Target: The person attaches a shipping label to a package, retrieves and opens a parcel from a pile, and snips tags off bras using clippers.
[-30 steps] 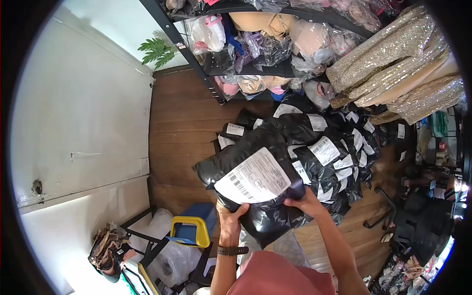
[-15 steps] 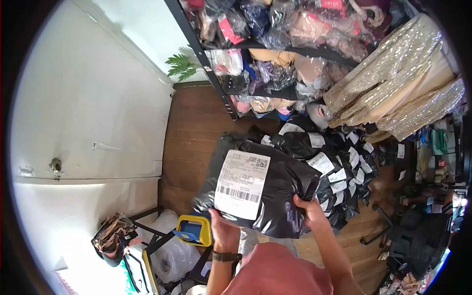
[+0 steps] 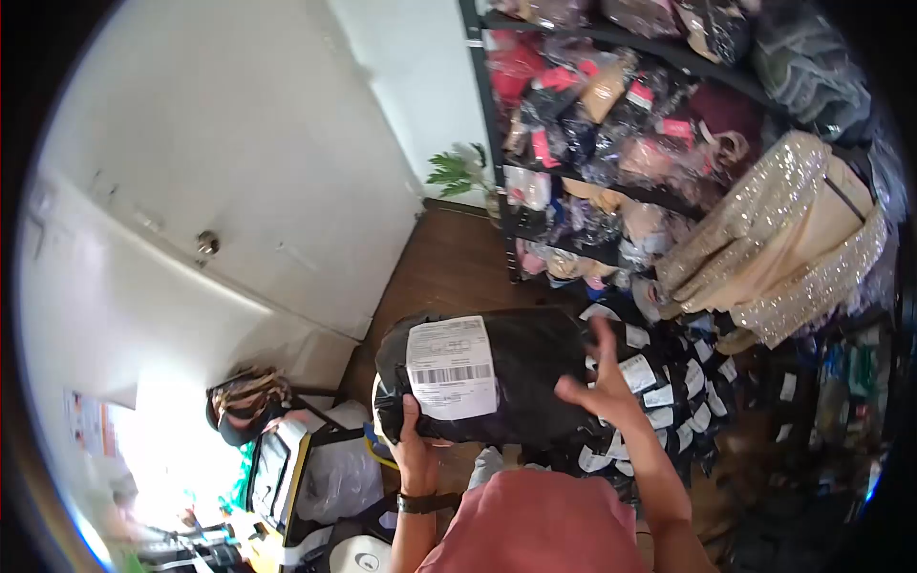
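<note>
Over the floor (image 3: 432, 258), black parcel (image 3: 535, 377) in closed left fingers (image 3: 410, 413), right fingers (image 3: 606, 346) splayed, contact unclear

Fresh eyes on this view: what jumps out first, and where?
Probably the black parcel with its white label, front and center, gripped at its left end by the left hand. Next, the glittering sequined garment at upper right, then the heap of labelled black parcels on the floor below it.
</note>
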Available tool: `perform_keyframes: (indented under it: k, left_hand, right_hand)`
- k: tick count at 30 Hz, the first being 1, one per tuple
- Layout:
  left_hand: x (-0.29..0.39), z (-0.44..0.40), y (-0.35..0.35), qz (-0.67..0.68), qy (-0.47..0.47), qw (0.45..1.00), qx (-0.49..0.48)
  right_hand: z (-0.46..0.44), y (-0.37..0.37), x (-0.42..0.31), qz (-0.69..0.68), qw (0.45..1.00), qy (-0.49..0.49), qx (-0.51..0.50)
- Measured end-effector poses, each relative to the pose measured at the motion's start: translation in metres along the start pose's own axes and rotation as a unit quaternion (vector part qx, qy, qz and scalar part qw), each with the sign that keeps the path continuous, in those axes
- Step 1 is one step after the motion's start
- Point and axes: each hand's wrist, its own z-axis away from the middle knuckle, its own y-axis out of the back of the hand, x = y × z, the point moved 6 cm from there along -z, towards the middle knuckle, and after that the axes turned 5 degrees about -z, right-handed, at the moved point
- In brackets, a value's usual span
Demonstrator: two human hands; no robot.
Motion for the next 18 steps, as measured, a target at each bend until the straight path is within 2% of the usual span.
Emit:
perform_keyframes:
  k: [1, 2, 3, 5, 6, 8, 9, 11, 13, 15, 18]
  left_hand:
    - [0.010, 0.010, 0.007, -0.031, -0.017, 0.999, 0.034]
    - [0.006, 0.009, 0.020, -0.032, -0.066, 0.997, -0.012]
    - [0.000, 0.013, 0.035, -0.029, -0.065, 0.997, -0.034]
    - [0.011, 0.035, 0.043, -0.016, -0.026, 0.994, -0.107]
    - [0.024, 0.046, 0.053, -0.010, -0.039, 0.995, -0.095]
    - [0.046, 0.066, 0.064, 0.011, -0.028, 0.985, -0.171]
    - [0.054, 0.074, 0.078, 0.015, -0.041, 0.986, -0.161]
    - [0.064, 0.091, 0.099, 0.133, -0.025, 0.968, -0.212]
    - [0.074, 0.103, 0.122, 0.104, -0.049, 0.978, -0.176]
    - [0.082, 0.120, 0.148, 0.038, -0.070, 0.990, -0.114]
    - [0.110, 0.148, 0.171, 0.055, -0.119, 0.990, -0.045]
  right_hand:
    - [0.009, -0.017, -0.012, 0.099, 0.992, 0.027, -0.077]
    - [0.019, -0.033, -0.017, 0.198, 0.967, 0.055, -0.153]
    - [0.023, -0.042, -0.018, 0.200, 0.963, 0.060, -0.168]
    - [0.024, -0.054, -0.020, 0.208, 0.966, 0.091, -0.120]
    - [0.025, -0.060, -0.029, 0.212, 0.955, 0.184, -0.099]
    - [0.032, -0.075, -0.044, 0.204, 0.948, 0.210, -0.125]
    - [0.037, -0.082, -0.053, 0.199, 0.944, 0.225, -0.134]
    - [0.050, -0.100, -0.070, 0.190, 0.932, 0.264, -0.158]
    - [0.062, -0.117, -0.073, 0.162, 0.936, 0.259, -0.175]
    - [0.078, -0.138, -0.078, 0.155, 0.923, 0.297, -0.191]
    - [0.108, -0.170, -0.080, 0.133, 0.916, 0.318, -0.204]
